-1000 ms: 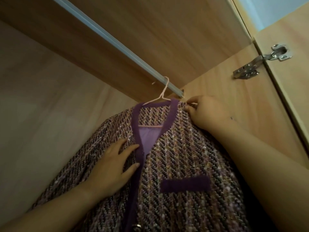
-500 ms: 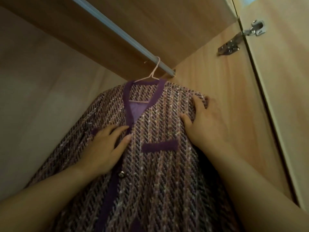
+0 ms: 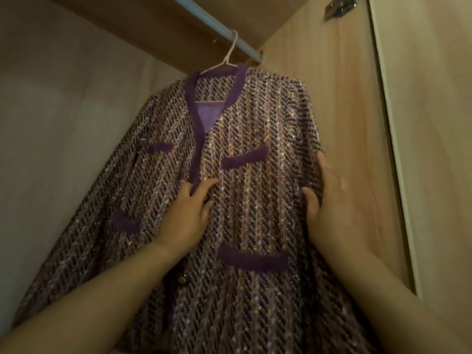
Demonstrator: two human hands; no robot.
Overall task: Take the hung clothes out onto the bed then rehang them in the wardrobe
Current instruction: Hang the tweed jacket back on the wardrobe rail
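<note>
The tweed jacket [image 3: 255, 129] is on the rail, and both hands lie on it without lifting, so this is either the last smoothing after rehanging or the first touch before taking it out. I lean to the former. No other garment shows on the rail and the bed is out of view, so what is left cannot be judged.

Nearest, two bare forearms reach up from the bottom corners. The left hand [image 3: 189, 215] rests flat on the jacket's front, fingers relaxed and slightly spread, their tips at the lower end of the purple trim [image 3: 195, 139]. The right hand [image 3: 332, 208] stands with straight fingers along the jacket's right edge, thumb on the front. With the blur, it probably touches the cloth rather than gripping it. The jacket hangs between the two hands and rises above them, close to the wardrobe's side panel [image 3: 339, 103].

Farther up, its collar sits on a pale wire hanger [image 3: 228, 56], whose hook is over the metal rail [image 3: 204, 14]. A door hinge [image 3: 341, 6] shows at the top right.
</note>
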